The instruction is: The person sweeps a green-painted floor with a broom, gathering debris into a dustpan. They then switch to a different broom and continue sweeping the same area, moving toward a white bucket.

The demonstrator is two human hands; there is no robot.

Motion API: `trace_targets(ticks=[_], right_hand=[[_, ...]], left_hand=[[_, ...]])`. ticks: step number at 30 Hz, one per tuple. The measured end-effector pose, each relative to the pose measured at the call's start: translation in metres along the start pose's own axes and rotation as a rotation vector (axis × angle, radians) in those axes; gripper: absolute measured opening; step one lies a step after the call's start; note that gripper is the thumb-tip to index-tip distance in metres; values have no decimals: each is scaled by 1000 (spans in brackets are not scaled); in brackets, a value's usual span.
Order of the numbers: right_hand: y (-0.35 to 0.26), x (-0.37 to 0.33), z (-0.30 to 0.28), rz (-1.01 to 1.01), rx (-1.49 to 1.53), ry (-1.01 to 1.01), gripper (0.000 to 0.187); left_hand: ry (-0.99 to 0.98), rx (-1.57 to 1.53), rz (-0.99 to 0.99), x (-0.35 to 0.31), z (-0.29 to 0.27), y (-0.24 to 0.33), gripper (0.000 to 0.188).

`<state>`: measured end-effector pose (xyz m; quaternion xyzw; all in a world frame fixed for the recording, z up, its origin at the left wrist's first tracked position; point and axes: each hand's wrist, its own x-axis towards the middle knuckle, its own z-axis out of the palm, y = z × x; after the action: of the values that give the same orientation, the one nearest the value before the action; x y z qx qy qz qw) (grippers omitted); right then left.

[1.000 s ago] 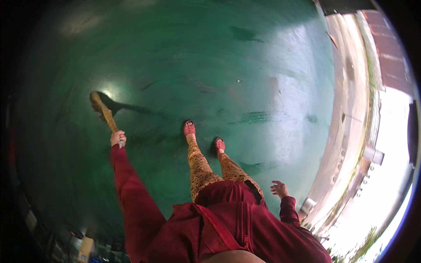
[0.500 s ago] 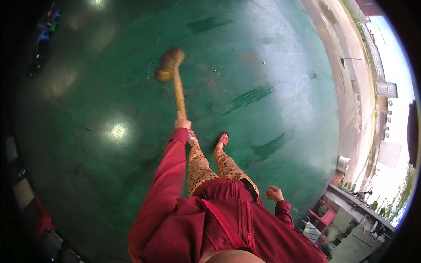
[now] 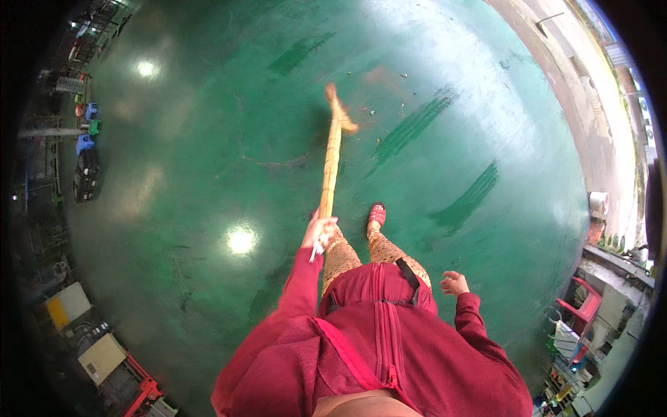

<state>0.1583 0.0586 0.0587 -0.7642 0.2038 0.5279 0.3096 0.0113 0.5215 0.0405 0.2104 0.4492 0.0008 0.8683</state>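
Broom (image 3: 332, 149): I am gripping its handle in my closed left hand (image 3: 318, 231), having swung its head from my left to straight ahead, nearing the debris (image 3: 389, 111); right hand (image 3: 453, 283) loosely curled, empty.

Open green floor ahead, clutter only at the edges

The floor (image 3: 208, 174) lies bare around the broom (image 3: 332, 160); stools (image 3: 87, 128) crowd its left edge, a red chair (image 3: 582, 307) and bucket (image 3: 598, 203) its right edge.
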Motion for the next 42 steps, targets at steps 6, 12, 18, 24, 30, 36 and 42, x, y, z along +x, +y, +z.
trace_targets(ticks=[6, 12, 18, 24, 30, 36, 42], right_hand=[[-8, 29, -12, -88, 107, -36, 33], [-13, 35, -15, -117, 145, -65, 32], [26, 31, -19, -94, 250, -51, 32], [55, 24, -22, 63, 227, -20, 32], [56, 18, -35, 60, 252, -27, 31], [41, 44, -33, -43, 259, -21, 33], [7, 38, -25, -210, 286, -62, 34]], left_hand=[[339, 158, -127, -155, -17, -42, 26], [288, -11, -376, -125, -51, -50, 24], [103, 226, -371, -39, 31, -70, 21], [-95, -65, -455, 115, 92, -59, 17], [-220, -289, -469, 108, 116, -26, 19], [100, 78, -241, -61, 75, -36, 15], [163, 160, -504, -133, 45, -50, 15]])
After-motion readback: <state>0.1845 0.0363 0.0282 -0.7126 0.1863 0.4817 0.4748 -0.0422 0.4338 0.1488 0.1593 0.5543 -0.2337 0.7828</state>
